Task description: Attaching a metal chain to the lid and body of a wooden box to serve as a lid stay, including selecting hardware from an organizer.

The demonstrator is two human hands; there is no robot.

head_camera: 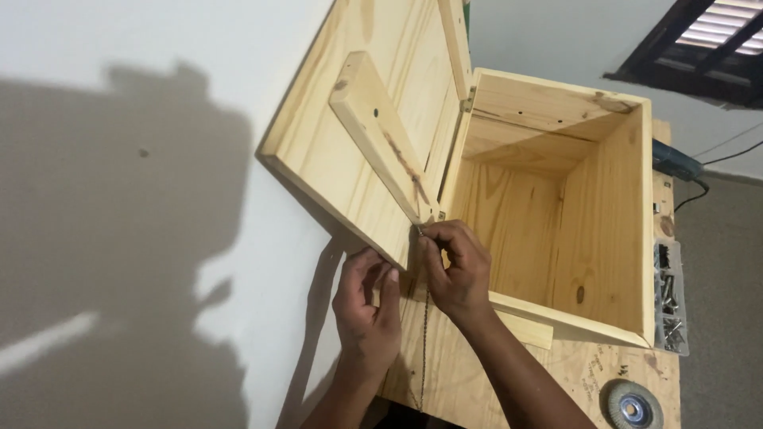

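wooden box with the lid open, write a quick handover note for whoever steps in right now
Left hand: at the lower edge of the open lid, seems to steady it.
Right hand: fingertips pinch the top of a thin chain at the lid's corner.
Wooden box stands open on the workbench; the chain hangs down its front.
Done: lid hinged on.
Left: the chain's end looks not yet fixed.
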